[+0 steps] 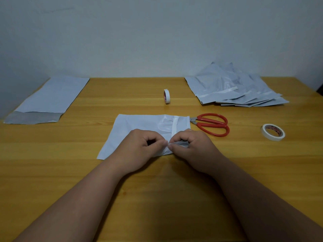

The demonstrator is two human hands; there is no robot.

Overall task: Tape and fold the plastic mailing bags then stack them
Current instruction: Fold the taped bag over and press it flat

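Note:
A white plastic mailing bag (139,124) lies flat in the middle of the wooden table, its flap folded over with a white adhesive strip (175,124) running across it. My left hand (143,145) and my right hand (190,145) sit side by side on the bag's near edge. The fingertips of both pinch the near end of the strip and flap where they meet. A pile of several loose mailing bags (234,88) lies at the back right. One flat bag (50,98) with its grey flap open lies at the back left.
Red-handled scissors (212,124) lie just right of the bag. One roll of white tape (167,96) stands on edge behind the bag, another roll (273,132) lies flat at the right. The table (70,172) meets a pale wall at the back.

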